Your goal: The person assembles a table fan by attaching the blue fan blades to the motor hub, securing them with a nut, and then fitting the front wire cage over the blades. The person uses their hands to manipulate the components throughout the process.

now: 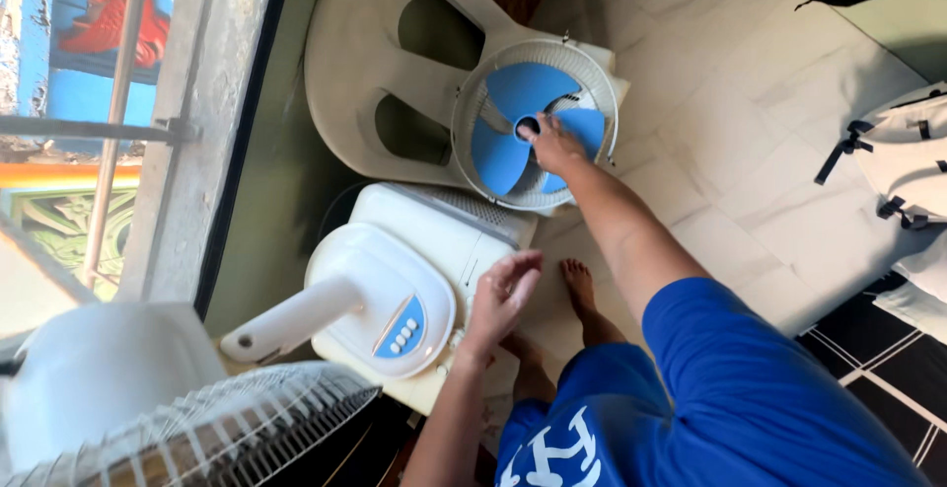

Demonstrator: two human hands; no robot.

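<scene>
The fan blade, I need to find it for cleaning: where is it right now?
In the head view, the blue fan blade sits upper centre inside the round white grille, under the right hand, resting against a white plastic chair.

Right hand [552,145] outstretched, left hand [501,295] open.

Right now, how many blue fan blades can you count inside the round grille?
3. One blade points up, one lower left, and one right, partly covered by the right hand at the hub. More seem unlikely, though the hand hides part of the grille.
</scene>
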